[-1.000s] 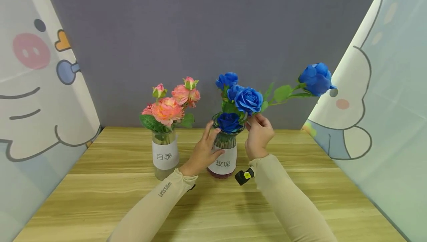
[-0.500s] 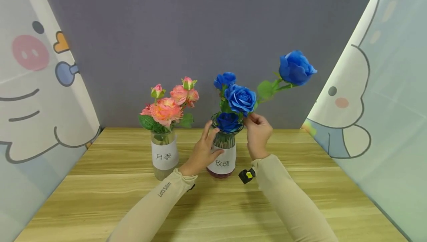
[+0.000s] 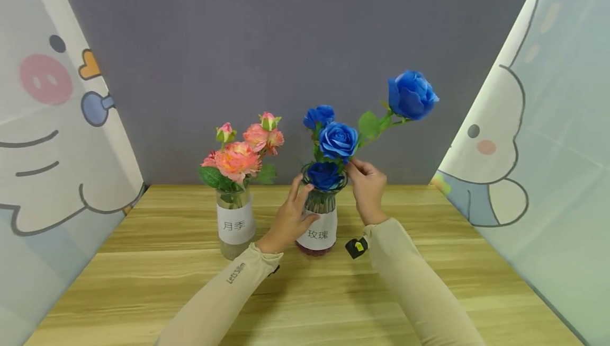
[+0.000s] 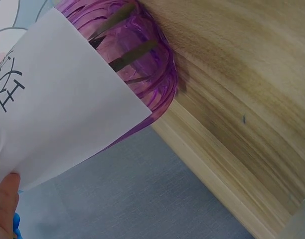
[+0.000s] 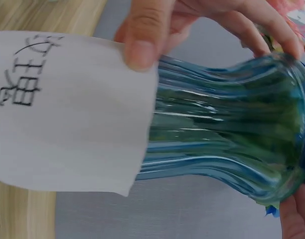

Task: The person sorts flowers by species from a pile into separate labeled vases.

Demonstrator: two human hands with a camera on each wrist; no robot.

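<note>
In the head view a blue-green, purple-based glass vase with a white label stands on the table, holding several blue roses. My left hand holds its left side; in the right wrist view that thumb presses the label's edge while fingertips touch the rim. My right hand pinches at the rim's right side, where the stem of a tall blue rose leans out up and right; its pinch point is partly covered by petals. The left wrist view shows the vase's purple base and one fingertip against the label.
A second labelled glass vase with pink flowers stands to the left. The wooden table ends at a grey back panel. Printed cartoon curtains flank both sides.
The tall blue rose has swung left and up, standing more upright. The middle blue rose has shifted slightly left. My left hand keeps its place on the vase.
</note>
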